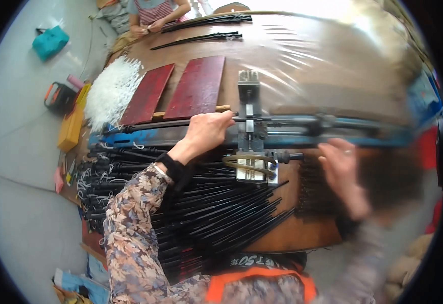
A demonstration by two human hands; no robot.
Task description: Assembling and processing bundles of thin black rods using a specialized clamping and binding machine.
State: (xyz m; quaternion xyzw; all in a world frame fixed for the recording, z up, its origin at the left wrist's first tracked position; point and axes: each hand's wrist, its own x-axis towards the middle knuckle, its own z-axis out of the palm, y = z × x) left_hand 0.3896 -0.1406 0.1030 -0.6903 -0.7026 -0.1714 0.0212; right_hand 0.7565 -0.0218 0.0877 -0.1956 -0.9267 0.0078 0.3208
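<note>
My left hand [207, 130] is closed round a slim black pole [178, 123], just left of a metal clamping fixture [249, 109]. The pole lies lengthwise along a blue-edged rail and runs into the fixture. My right hand [339, 164], smeared by motion, hovers right of the fixture with fingers apart and nothing visible in them. Below the fixture sits a small block [254, 175] with a curved hose [231, 161] and a black fitting [288, 156]. Under my left forearm spreads a big pile of black poles [231, 213], with white cord loops at their left ends.
Two dark red boards [196, 86] lean beyond the rail [145, 137]. A heap of white pieces [111, 91] lies at left, near a yellow bin [70, 129]. More black poles [201, 40] lie at the far side, where another person's hands [148, 28] show. Dark blurred bundles [363, 182] lie at right.
</note>
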